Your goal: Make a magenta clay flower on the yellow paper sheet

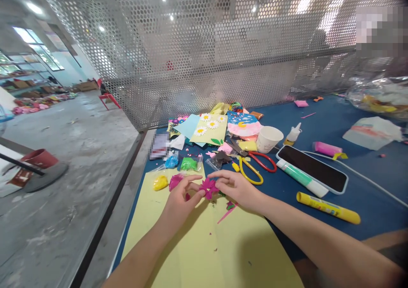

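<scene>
Both my hands meet over the far end of a pale yellow sheet (204, 254) on the blue table. Between them is a small magenta clay flower (208, 187). My left hand (178, 201) pinches its left side with thumb and fingers curled. My right hand (236, 186) grips its right side, fingers curved over it. Pink and green clay scraps (230, 205) lie just under my right hand. Lumps of yellow clay (160, 182), pink clay (175, 180) and bagged green clay (188, 164) sit just beyond my left hand.
Red and yellow scissors (255, 165), a paper cup (268, 138), a phone (313, 168), a glue stick (301, 178), a yellow marker (328, 208) and a glue bottle (293, 134) lie to the right. Paper flower crafts (210, 128) sit by the perforated metal screen (197, 62). The table edge drops to the floor at left.
</scene>
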`<state>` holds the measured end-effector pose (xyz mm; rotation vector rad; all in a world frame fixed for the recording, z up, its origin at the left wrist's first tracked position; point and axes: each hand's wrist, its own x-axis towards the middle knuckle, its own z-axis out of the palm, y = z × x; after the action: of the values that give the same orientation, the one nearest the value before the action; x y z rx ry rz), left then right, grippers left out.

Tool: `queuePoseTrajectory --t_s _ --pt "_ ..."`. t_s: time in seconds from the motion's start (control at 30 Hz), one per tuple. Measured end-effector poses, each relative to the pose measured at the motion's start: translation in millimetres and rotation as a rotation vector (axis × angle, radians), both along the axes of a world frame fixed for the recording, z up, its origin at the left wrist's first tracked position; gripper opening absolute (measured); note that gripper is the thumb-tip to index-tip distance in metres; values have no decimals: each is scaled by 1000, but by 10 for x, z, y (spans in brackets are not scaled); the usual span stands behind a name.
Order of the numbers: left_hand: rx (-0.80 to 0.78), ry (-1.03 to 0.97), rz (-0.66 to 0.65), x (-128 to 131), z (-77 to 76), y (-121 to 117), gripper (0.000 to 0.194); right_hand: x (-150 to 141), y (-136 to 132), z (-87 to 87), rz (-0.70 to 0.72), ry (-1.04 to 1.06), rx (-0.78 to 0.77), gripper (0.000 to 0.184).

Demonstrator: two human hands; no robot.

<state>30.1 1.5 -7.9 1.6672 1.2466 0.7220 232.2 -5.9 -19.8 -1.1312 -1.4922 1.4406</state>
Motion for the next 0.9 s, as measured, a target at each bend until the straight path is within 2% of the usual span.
queuePoseTrajectory --t_s 0.1,0.17,0.27,0.33,0.4,0.5,0.6,0.67,0.73,0.83,0.9 --pt "133 -9 53 -55 57 5 36 11 -3 -14 4 -116 80 32" --pt "309 76 134 -148 94 47 32 13 -16 -20 34 -270 244 31" --pt "586 433 165 -322 111 155 27 3 -43 -23 137 -482 545 27" --pt "660 651 146 -406 92 219 33 -5 -53 -29 178 -557 663 26" --pt "697 784 116 -443 67 253 36 -4 -50 -43 161 -597 726 25" --pt "791 827 81 -441 56 258 34 8 -31 -74 93 -606 784 23" --pt "888 691 -61 -437 89 234 27 24 -11 -101 54 -586 807 21" --pt "862 619 -239 -438 115 203 23 36 -5 -111 43 -575 806 21" --pt "752 672 -361 -431 128 163 16 51 -6 -116 44 -574 791 21" --pt "625 824 -333 -397 126 111 10 72 -12 -118 53 -573 770 22" --pt "617 843 -300 -365 117 93 9 73 -14 -117 58 -568 774 22"
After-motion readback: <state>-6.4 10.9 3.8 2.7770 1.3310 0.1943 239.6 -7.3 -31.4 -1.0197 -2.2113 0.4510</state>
